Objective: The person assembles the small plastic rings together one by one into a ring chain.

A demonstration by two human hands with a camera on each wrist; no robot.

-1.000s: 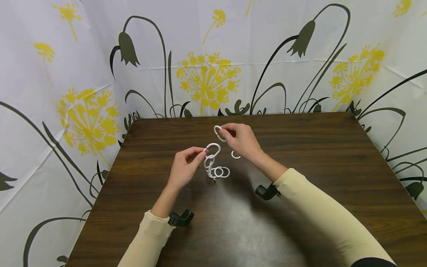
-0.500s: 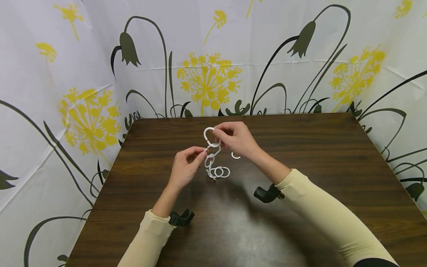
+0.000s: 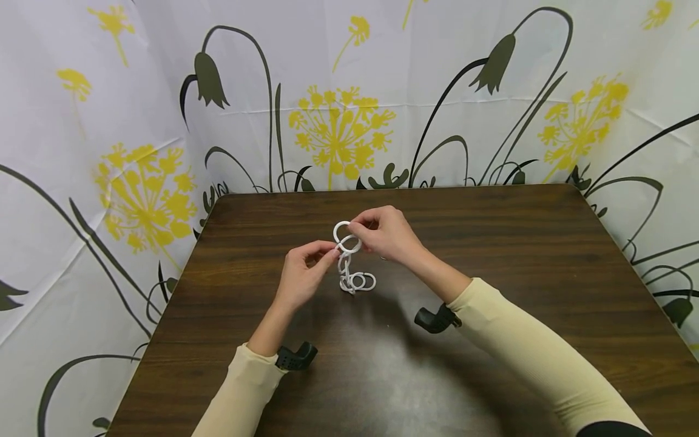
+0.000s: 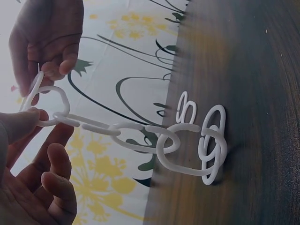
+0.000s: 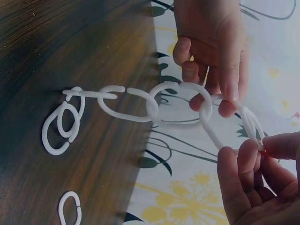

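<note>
White plastic open-ended links form a chain (image 4: pixel 180 169). My left hand (image 3: pixel 306 274) pinches the chain's top link (image 5: pixel 213 136) between thumb and forefinger. From there the chain hangs down, its lower links (image 3: pixel 369 287) bunched on the table. Above it, my right hand (image 3: pixel 388 233) pinches another white link (image 3: pixel 335 233) between thumb and fingertips. That link overlaps the top link right at the left fingertips. In the right wrist view both hands meet around the two links, and the fingers partly cover where they cross.
A loose white link (image 5: pixel 61 206) lies on the table beyond the chain, mostly hidden by the right hand in the head view. The dark wooden table (image 3: pixel 519 291) ends at a curtain (image 3: pixel 437 36) with printed flowers. Each wrist wears a black camera mount (image 3: pixel 297 357).
My right hand has brought its link left and down onto the chain's top link, so the two now overlap. My left hand has stayed in nearly the same place.
</note>
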